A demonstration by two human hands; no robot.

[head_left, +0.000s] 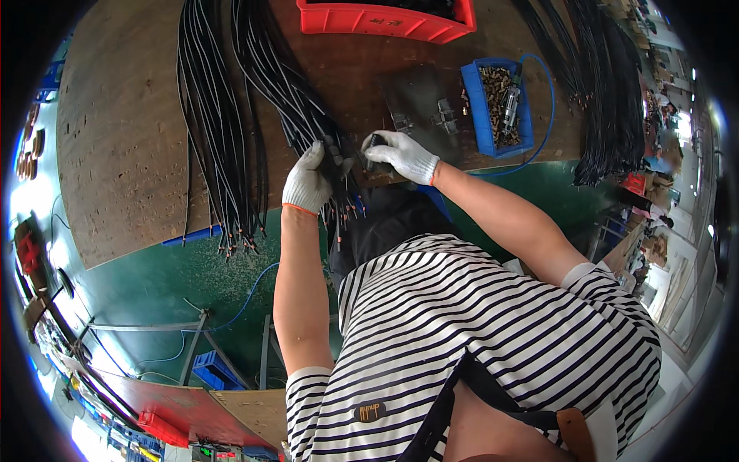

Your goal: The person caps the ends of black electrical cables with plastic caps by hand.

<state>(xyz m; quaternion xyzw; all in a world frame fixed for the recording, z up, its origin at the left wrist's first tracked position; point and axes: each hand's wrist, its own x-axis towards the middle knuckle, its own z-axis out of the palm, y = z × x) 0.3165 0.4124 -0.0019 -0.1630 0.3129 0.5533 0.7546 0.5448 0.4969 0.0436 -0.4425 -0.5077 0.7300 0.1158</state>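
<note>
My left hand (308,183), in a white knitted glove with an orange cuff, is closed at the lower end of a bundle of black cables (281,85). The cables run down over the table's near edge, and their stripped ends show coppery tips. To its right my right hand (408,158), gloved the same way, pinches a small dark piece (376,143) between thumb and fingers; its exact kind is too small to make out. A second bundle of black cables (208,115) lies left of my left hand. Two small metal fixtures (444,115) sit on a dark plate beyond my right hand.
A blue bin (481,115) on the right holds many small brass fittings (496,85) and a metal air tool (510,108) with a blue hose (553,100). At the far edge stands a red bin (385,21). More black cables (616,108) hang off the table's right side.
</note>
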